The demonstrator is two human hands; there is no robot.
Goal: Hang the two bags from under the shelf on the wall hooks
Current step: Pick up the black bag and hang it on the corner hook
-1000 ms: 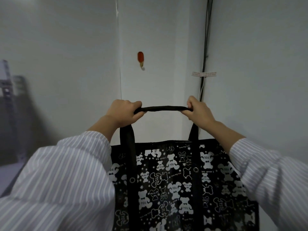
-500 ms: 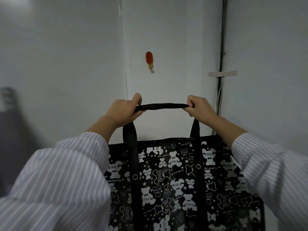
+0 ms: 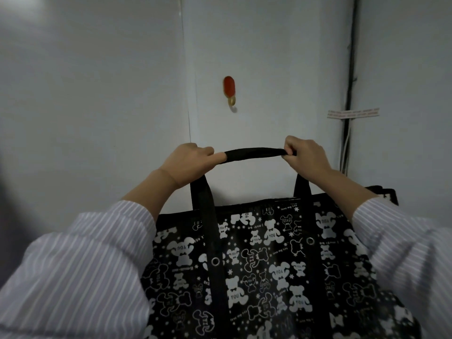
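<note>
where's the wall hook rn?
Head view: the red wall hook sits on the white wall, centre frame, above the bag handle stretched between both hands, left of the black cable.

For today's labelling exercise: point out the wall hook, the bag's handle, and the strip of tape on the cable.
wall hook (image 3: 229,87), head view, on its red base.
bag's handle (image 3: 254,153), head view, mid-span between the hands.
strip of tape (image 3: 352,113), head view, its middle, over the cable.

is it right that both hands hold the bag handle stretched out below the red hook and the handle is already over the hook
Not quite. The head view shows both hands, left and right, holding the handle stretched below the red hook, but the handle is not over the hook yet; bare wall separates them.
</note>
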